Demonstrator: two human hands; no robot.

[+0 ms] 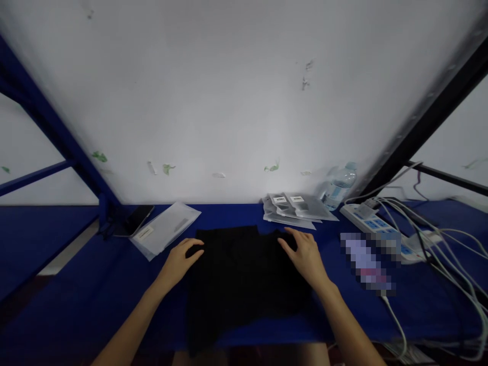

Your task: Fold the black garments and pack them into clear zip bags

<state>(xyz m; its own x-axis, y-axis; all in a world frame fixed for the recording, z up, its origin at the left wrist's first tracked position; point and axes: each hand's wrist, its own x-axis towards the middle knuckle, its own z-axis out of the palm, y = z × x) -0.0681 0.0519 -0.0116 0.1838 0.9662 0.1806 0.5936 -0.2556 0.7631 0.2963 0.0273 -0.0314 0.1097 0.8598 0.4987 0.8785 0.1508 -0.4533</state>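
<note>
Wall: a white panel (236, 101) rises straight behind the counter, closing off the far edge.
Counter: blue top (76, 284); open room lies to my left, and the near edge runs just under the cloth's lower hem.
Black garment: it (244, 277) lies spread flat in the middle of the counter, directly in front of me; it looks laid out, perhaps partly folded, with no bag around it.
My left hand: it (179, 262) lies flat, fingers loose, on the cloth's upper left corner.
My right hand: it (305, 254) lies flat, fingers spread, on the upper right corner, well apart from the left.
Power strip: it (371, 223) and its cables crowd the right side.
Clear bags: one (165, 229) far left, a stack (295, 208) far right.
</note>
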